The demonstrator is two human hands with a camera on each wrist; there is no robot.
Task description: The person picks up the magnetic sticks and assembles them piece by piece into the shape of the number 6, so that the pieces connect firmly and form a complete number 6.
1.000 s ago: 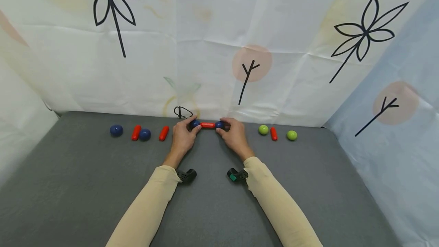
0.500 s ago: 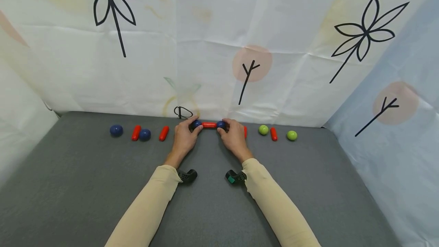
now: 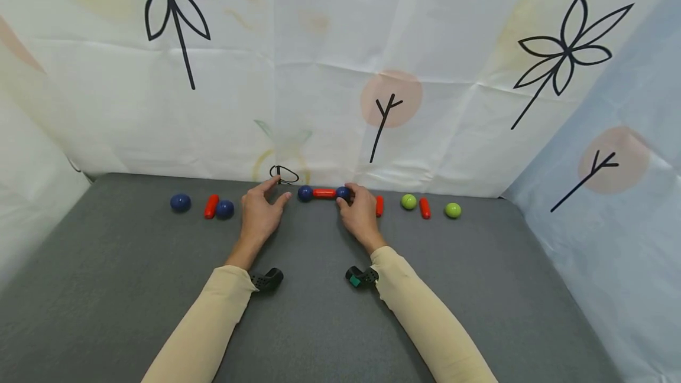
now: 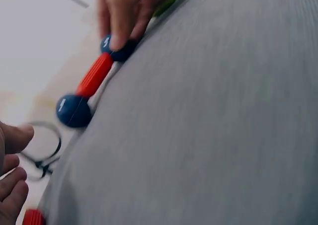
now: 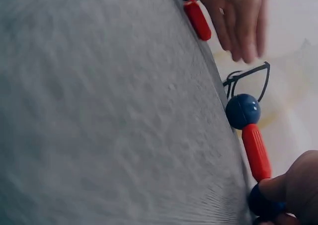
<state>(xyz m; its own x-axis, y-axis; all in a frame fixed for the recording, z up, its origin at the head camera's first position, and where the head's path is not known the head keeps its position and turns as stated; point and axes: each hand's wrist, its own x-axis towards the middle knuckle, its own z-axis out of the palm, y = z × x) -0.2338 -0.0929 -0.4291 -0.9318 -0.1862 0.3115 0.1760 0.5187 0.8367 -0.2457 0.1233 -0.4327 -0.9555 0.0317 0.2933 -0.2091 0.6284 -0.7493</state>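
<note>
A red grooved rod (image 3: 324, 193) joins two dark blue balls into a dumbbell shape near the back of the table. Thumb and fingers of my right hand (image 3: 360, 208) pinch its right blue ball (image 3: 343, 194); the left blue ball (image 3: 305, 193) is untouched. To the left, my left hand (image 3: 259, 213) has thumb and fingers apart, holding nothing. Beneath that hand lies a loose red rod (image 5: 198, 20), seen in the right wrist view but hidden in the head view. Another red rod (image 3: 379, 206) shows just right of my right hand.
Farther left lie a blue ball (image 3: 180, 203), a red rod (image 3: 211, 206) and another blue ball (image 3: 224, 209). On the right are two green balls (image 3: 408, 201) with a red rod (image 3: 425, 208) between them. A printed white cloth (image 3: 319, 105) rises behind the grey table (image 3: 319, 312).
My left hand has let go of the left blue ball and moved left over a loose red rod. The dumbbell shape shifted slightly right, my right hand still pinching its right ball.
</note>
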